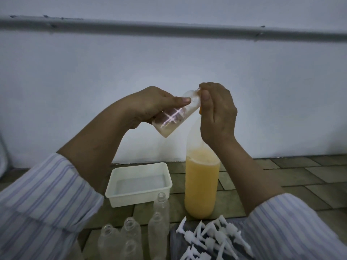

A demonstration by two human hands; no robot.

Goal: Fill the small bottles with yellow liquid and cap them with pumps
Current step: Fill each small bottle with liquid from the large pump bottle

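Note:
My left hand [150,104] grips a small clear bottle [174,117], held up and tilted with its mouth pointing up and right. A thin layer of pale yellow liquid lies in its bottom. My right hand [217,113] is curled round the top of the large bottle of yellow liquid [201,184], which stands on the floor. An orange piece [200,110] shows below my right thumb, right at the small bottle's mouth. The contact between them is hidden by my fingers.
A white plastic tray [131,201] sits on the tiled floor left of the large bottle. Several empty clear small bottles [159,212] stand in front of it. A pile of white pumps [216,239] lies on a cloth at the lower right. A pale wall rises behind.

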